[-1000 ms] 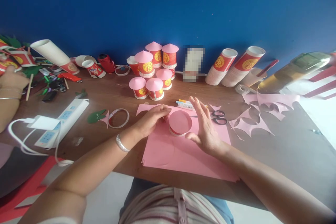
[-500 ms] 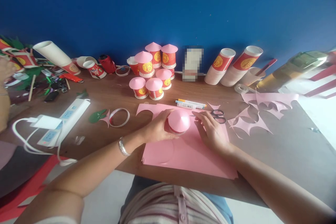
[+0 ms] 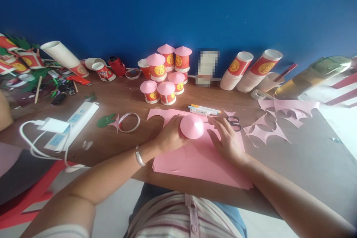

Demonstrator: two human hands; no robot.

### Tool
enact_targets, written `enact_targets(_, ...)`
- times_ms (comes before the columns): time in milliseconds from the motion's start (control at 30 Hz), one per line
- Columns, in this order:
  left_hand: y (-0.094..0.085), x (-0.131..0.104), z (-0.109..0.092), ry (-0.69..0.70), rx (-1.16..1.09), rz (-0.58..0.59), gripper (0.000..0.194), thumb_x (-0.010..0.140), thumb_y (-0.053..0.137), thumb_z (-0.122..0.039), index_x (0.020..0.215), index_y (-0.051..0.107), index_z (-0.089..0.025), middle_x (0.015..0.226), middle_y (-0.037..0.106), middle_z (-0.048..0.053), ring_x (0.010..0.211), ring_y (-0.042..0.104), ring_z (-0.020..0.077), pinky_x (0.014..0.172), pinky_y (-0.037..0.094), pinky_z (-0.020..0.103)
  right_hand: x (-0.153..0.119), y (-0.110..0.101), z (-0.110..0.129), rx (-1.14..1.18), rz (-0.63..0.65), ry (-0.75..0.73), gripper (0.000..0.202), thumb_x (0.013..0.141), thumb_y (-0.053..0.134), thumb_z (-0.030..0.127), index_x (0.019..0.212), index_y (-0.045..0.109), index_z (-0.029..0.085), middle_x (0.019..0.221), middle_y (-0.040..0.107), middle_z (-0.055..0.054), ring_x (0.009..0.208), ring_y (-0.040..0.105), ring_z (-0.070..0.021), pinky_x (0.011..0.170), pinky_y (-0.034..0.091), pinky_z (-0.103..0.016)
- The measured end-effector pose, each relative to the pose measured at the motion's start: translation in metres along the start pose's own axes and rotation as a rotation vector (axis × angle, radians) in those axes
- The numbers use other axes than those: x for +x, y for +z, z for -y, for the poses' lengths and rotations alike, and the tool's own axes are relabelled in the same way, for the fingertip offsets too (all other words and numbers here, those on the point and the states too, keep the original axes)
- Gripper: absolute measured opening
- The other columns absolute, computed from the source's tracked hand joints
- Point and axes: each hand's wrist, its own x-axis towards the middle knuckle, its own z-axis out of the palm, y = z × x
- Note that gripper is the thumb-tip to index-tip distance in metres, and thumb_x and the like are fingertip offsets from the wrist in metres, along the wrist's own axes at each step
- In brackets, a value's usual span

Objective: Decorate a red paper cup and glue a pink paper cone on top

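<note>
My left hand (image 3: 170, 134) is wrapped round a paper cup topped with a pink paper cone (image 3: 192, 126); the cone hides most of the cup. Beneath lie sheets of pink paper (image 3: 200, 167), one with a curved cut line. To the right of the cone, my right hand (image 3: 227, 137) has its fingers stretched out and apart, holding nothing. Just beyond those fingers is a pair of scissors (image 3: 234, 123), its blades partly hidden by the hand. Behind the sheets, several red cups with pink cone tops (image 3: 166, 93) stand grouped and partly stacked.
Pens (image 3: 205, 110) lie behind the pink sheets. Pink paper scraps (image 3: 267, 128) and two leaning cup stacks (image 3: 237, 70) are at right. Left are a tape roll (image 3: 129, 122), a power strip (image 3: 73, 124) with a charger, and clutter. Another person's arm (image 3: 4, 111) shows at the far left.
The whole view has shifted slightly right. The capped cup stays in my left hand, its cone turned a little. My right hand remains beside it, fingers spread slightly more.
</note>
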Motion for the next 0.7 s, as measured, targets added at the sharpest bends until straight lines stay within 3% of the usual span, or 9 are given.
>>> enact_targets(100,0.0,-0.002,0.001,-0.017,0.033,-0.015,0.057,0.081,0.09,-0.042,0.127,0.064,-0.021,0.127,0.075,0.013,0.118,0.072,0.0332,0.101,0.061,0.051,-0.003,0.001,0.002,0.019,-0.006,0.009,0.054,0.109,0.053,0.021,0.162,0.042,0.025,0.109,0.071,-0.009,0.092,0.073,-0.0222,0.076,0.064,-0.035)
enact_targets(167,-0.001,-0.001,0.0,-0.065,0.049,0.001,0.057,0.079,0.091,-0.046,0.123,0.066,-0.021,0.124,0.075,0.012,0.116,0.072,0.0342,0.099,0.061,0.052,-0.005,-0.002,0.005,-0.017,-0.038,-0.029,0.061,0.108,0.055,0.02,0.166,0.037,0.026,0.112,0.07,-0.011,0.097,0.071,-0.0237,0.079,0.063,-0.037)
enact_targets(267,-0.002,0.002,-0.001,-0.122,0.054,0.044,0.059,0.075,0.092,-0.051,0.12,0.068,-0.021,0.123,0.075,0.012,0.114,0.071,0.0355,0.098,0.06,0.053,-0.005,-0.006,0.01,-0.093,-0.071,-0.198,0.071,0.106,0.062,0.024,0.17,0.034,0.029,0.12,0.068,-0.012,0.111,0.067,-0.0273,0.092,0.061,-0.043)
enact_targets(400,-0.003,0.004,-0.003,-0.111,0.025,0.081,0.062,0.079,0.086,-0.062,0.121,0.069,-0.02,0.12,0.075,0.013,0.111,0.071,0.0349,0.099,0.059,0.054,-0.001,-0.006,0.017,-0.172,-0.054,-0.375,0.063,0.104,0.069,0.033,0.163,0.048,0.036,0.129,0.067,-0.009,0.126,0.059,-0.0278,0.112,0.052,-0.047)
enact_targets(567,-0.003,0.004,-0.004,-0.145,0.028,0.106,0.063,0.08,0.085,-0.062,0.124,0.068,-0.019,0.124,0.075,0.014,0.115,0.071,0.035,0.102,0.059,0.055,0.002,-0.001,0.019,-0.191,-0.031,-0.4,0.055,0.102,0.073,0.035,0.155,0.059,0.029,0.136,0.068,-0.01,0.133,0.056,-0.0275,0.121,0.045,-0.047)
enact_targets(700,-0.002,0.003,0.001,-0.131,0.034,0.102,0.062,0.079,0.087,-0.059,0.123,0.067,-0.02,0.125,0.074,0.014,0.115,0.071,0.0359,0.101,0.059,0.056,-0.004,-0.003,0.016,-0.173,0.027,-0.409,0.044,0.105,0.068,0.036,0.149,0.064,0.035,0.136,0.07,-0.006,0.133,0.058,-0.0269,0.122,0.045,-0.049)
